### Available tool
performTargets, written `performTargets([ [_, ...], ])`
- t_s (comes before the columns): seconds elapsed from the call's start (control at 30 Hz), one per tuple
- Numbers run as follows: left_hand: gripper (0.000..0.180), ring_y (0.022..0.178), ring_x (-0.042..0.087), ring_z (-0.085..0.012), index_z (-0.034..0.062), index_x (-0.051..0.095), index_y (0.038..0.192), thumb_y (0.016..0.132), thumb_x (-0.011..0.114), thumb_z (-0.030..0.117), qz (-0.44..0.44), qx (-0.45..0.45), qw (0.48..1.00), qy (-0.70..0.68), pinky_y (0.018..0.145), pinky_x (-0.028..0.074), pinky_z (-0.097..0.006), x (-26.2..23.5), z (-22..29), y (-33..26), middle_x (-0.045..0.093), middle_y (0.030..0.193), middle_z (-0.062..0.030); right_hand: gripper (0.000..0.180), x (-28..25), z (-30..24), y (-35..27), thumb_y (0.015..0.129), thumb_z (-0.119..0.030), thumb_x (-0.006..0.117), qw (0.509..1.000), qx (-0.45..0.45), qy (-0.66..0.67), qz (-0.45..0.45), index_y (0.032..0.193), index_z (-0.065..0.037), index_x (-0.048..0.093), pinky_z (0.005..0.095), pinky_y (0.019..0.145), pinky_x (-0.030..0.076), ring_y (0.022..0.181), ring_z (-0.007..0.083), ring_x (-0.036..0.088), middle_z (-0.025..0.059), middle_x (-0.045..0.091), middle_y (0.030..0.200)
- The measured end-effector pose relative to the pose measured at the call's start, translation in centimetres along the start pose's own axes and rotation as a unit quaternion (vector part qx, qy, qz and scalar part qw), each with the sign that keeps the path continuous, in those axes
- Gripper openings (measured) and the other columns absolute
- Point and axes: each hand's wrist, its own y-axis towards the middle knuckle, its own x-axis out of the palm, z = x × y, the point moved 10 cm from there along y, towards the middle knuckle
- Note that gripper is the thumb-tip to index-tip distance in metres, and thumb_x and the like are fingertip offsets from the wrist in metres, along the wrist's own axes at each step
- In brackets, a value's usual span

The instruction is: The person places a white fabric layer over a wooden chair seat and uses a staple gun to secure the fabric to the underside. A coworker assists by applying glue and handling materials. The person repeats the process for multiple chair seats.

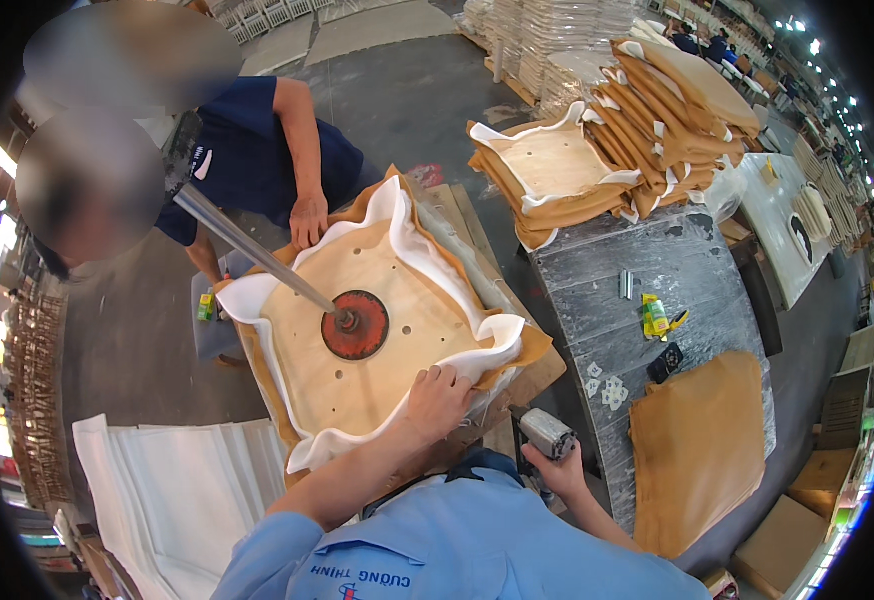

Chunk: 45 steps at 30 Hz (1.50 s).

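A square wooden seat panel [377, 270] lies under a red round press plate [369, 338] on a metal shaft. White padding [397, 210] and brown cover material [532, 345] fold up around its edges. My left hand [439, 402] is closed over the padding at the near right edge, fingers curled on the fold. Beside that corner, low on the right, my right hand [557, 470] grips a grey, rounded staple gun [547, 433], its nose toward the panel. A co-worker's hand [309, 220] rests on the far edge of the padding.
To the right, a grey table [647, 255] holds a stack of covered seat panels [657, 125], brown sheets [697, 450], a yellow-green packet [654, 315] and metal staple strips [625, 285]. White padding sheets [177, 490] lie at lower left. The press shaft [257, 250] slants across the panel.
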Motion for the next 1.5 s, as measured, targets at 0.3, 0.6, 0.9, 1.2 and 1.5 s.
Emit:
performTargets([
  [0.3,0.02,0.097,0.065,-0.0339,0.0106,0.076,0.098,0.1,0.072,0.03,0.003,-0.107,0.991,-0.077,0.087,0.047,-0.052,-0.2,-5.1,0.5,0.069,0.098,-0.0089,0.05,2.7,-4.3,2.9,0.095,-0.027,0.089,0.999,-0.01,-0.04,-0.033,0.133,0.002,0.073,0.0358,0.098,0.058,0.111,0.0187,0.073,0.0105,0.079,0.121],
  [0.6,0.02,0.104,0.06,-0.0281,0.0151,0.078,0.094,0.099,0.073,0.034,0.035,-0.094,0.992,-0.076,0.094,0.04,-0.047,0.7,-7.5,0.2,0.068,0.1,-0.0057,0.038,6.7,-7.8,7.7,0.096,-0.026,0.088,0.987,0.059,-0.115,-0.091,0.118,0.0,0.073,0.0291,0.062,0.055,0.068,0.0104,0.068,0.0025,0.073,0.084],
  [0.9,0.022,0.106,0.058,-0.0285,0.0152,0.081,0.093,0.097,0.074,0.035,0.066,-0.129,0.981,-0.13,0.093,0.04,-0.047,0.6,-9.0,-0.2,0.065,0.1,-0.0074,0.029,10.5,-8.5,13.3,0.096,-0.025,0.086,0.957,0.149,-0.201,-0.148,0.105,-0.001,0.075,0.0293,0.051,0.049,0.057,0.0118,0.065,0.0026,0.069,0.07],
  [1.2,0.035,0.118,0.057,-0.033,0.0068,0.083,0.103,0.093,0.079,0.04,-0.088,-0.139,0.984,-0.07,0.102,0.041,-0.051,1.0,-8.7,-0.9,0.066,0.116,-0.0128,0.029,12.0,-8.7,14.7,0.094,-0.025,0.087,0.942,0.143,-0.277,-0.126,0.098,0.001,0.075,0.0311,0.044,0.046,0.05,0.0124,0.062,0.0039,0.068,0.069],
  [1.5,0.03,0.165,0.023,-0.0439,0.0099,0.083,0.107,0.097,0.075,0.037,0.064,-0.213,0.964,-0.147,0.135,0.01,-0.067,1.3,-9.1,-3.5,0.053,0.157,-0.0136,0.031,12.6,-9.0,14.6,0.094,-0.026,0.087,0.943,0.119,-0.279,-0.138,0.098,0.002,0.075,0.0309,0.045,0.046,0.05,0.0122,0.062,0.0034,0.067,0.067],
])
